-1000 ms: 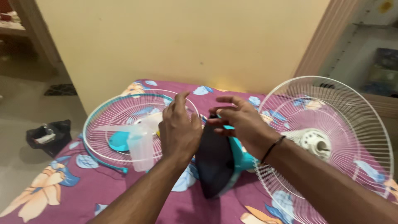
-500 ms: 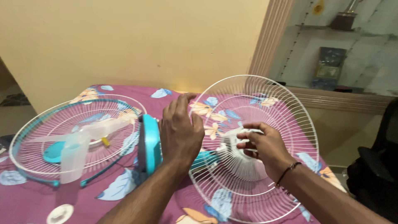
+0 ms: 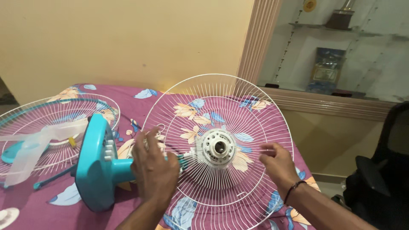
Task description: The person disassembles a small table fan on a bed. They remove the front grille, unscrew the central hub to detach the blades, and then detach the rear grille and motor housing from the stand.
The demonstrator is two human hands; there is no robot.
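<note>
a: what does the left hand (image 3: 155, 170) hold now?
b: it is closed around the teal fan stand (image 3: 100, 164), on the neck just behind the white wire guard (image 3: 217, 147); the fan lies on its side on the purple flowered sheet (image 3: 128, 91), base toward the left.
a: and the right hand (image 3: 277, 164)?
b: fingers spread and loose against the wires of the guard, right of the white motor hub (image 3: 219, 148); it grips nothing; half a second ago it pinched at the hub itself.
a: other change?
b: the guard now faces the camera more fully; the second guard with the clear blade (image 3: 36, 142) has moved further left in the view.
</note>
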